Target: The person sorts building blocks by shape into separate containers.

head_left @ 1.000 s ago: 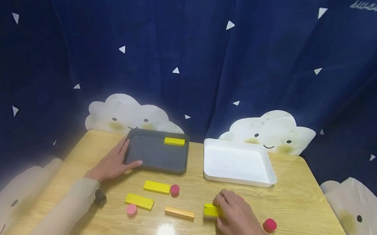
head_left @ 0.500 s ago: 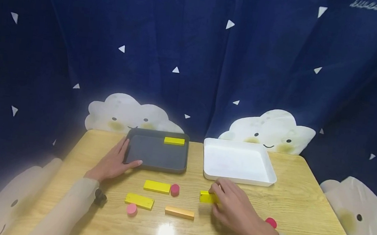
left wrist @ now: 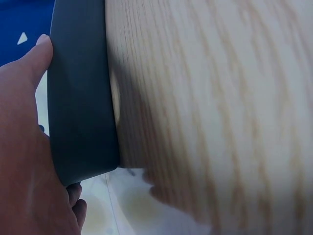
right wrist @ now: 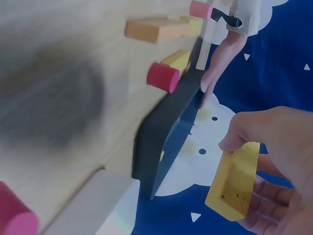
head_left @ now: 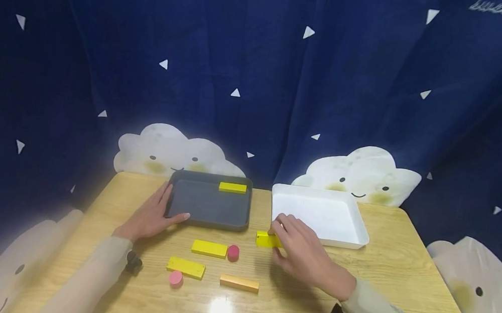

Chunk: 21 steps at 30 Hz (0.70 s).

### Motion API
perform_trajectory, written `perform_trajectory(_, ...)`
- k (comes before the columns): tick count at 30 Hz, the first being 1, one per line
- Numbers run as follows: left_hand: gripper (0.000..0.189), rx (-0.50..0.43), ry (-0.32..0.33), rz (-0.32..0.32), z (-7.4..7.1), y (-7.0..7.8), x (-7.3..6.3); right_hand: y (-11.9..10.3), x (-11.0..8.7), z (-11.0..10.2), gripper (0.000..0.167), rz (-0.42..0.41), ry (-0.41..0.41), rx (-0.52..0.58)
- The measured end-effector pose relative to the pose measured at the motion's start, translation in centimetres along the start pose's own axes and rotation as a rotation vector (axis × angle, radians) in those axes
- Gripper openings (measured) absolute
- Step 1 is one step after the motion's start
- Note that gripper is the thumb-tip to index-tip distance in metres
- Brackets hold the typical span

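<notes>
My right hand (head_left: 303, 252) pinches a yellow rectangular block (head_left: 264, 239) in front of the left corner of the white tray (head_left: 331, 219). In the right wrist view the thumb lies on one side of the block and the fingers on the other, with the block off the table. My left hand (head_left: 147, 218) rests against the near left corner of the dark grey tray (head_left: 196, 202), fingers extended along its left side and thumb at its front wall (left wrist: 80, 93). Another yellow block (head_left: 232, 188) lies inside the dark tray, at its far right.
On the table before the dark tray lie two yellow blocks (head_left: 209, 249), a red cylinder (head_left: 233, 253), a pink cylinder (head_left: 176, 279) and an orange block (head_left: 239, 283). Another red cylinder (right wrist: 17, 215) shows beside the white tray in the right wrist view. Behind hangs a blue curtain (head_left: 267, 77).
My right hand has lifted the yellow block from the table and carried it up and left, toward the gap between the trays. My left hand has stayed at the dark tray.
</notes>
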<state>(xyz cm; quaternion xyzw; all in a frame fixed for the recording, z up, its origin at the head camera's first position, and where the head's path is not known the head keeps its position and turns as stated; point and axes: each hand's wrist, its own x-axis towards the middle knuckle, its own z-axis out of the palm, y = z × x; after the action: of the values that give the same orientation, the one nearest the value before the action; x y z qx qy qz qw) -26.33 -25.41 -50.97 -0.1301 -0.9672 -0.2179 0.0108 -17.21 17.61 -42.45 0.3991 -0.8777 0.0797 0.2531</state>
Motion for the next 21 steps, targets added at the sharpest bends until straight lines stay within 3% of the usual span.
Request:
perform_trajectory(14,0.120,-0.012,0.002,-0.006,0.0,0.0,0.1,1.0,5.9,1.8,0.038,-0.032,0.001,0.070)
perform_trajectory(21,0.121,-0.011,-0.003,-0.003,0.0,0.0,0.0,1.3,8.3,3.3,0.039,-0.008,-0.017,0.095)
